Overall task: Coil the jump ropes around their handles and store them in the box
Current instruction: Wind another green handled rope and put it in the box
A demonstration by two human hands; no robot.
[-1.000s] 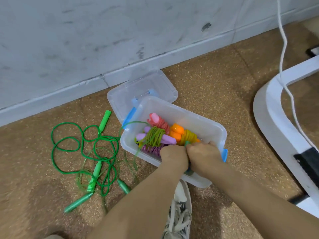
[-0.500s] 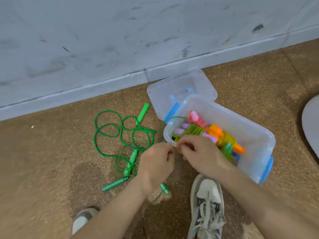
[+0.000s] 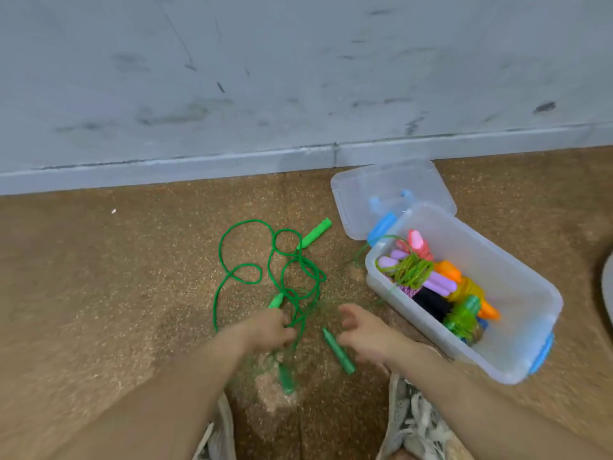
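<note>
Both hands have left the box (image 3: pixel 481 355) & dropped to the loose green jump rope (image 3: pixel 311 234) on the floor; box now off to R. L hand (image 3: pixel 265 327) curls round the cord, blurry tho. R hand (image 3: pixel 361 330) spread, empty, just over a handle (image 3: pixel 338 352). Next coil likely starting.

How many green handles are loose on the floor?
4 green handles: one beside the lid, one ahead of the left hand, one beside the right hand, one blurred below the left hand. Arms may hide more.
</note>
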